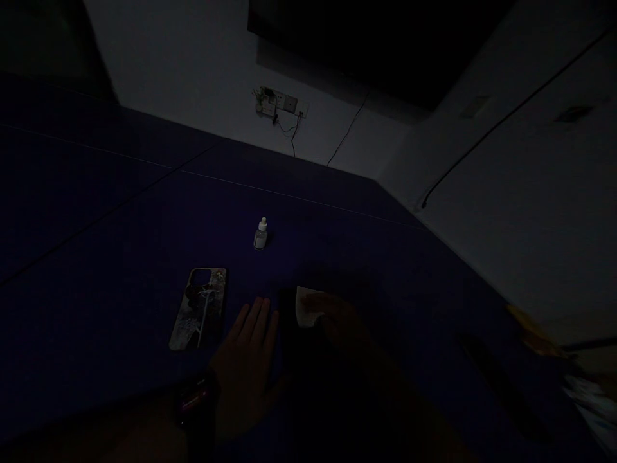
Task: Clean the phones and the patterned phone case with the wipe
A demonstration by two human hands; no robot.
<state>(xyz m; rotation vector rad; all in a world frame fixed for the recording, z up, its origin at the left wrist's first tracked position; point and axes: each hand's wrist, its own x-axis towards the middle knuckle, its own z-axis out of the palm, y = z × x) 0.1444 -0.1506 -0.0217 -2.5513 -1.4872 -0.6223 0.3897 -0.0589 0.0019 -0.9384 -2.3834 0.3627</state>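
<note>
The picture is very dark. My left hand lies flat on the blue table, fingers stretched forward, a dark watch on its wrist. Just right of it is a black flat object, whose outline is mostly lost in shadow. On top of that object, my right hand presses a small white wipe under its fingers. To the left of my left hand, a phone case with a picture print and a camera cutout rests on the table. Farther back stands a small dropper bottle with a white top, upright.
The blue tabletop reaches back to a pale wall with sockets and cables. A large black screen hangs above. At the right lie a long dark object and a yellowish item by the table edge.
</note>
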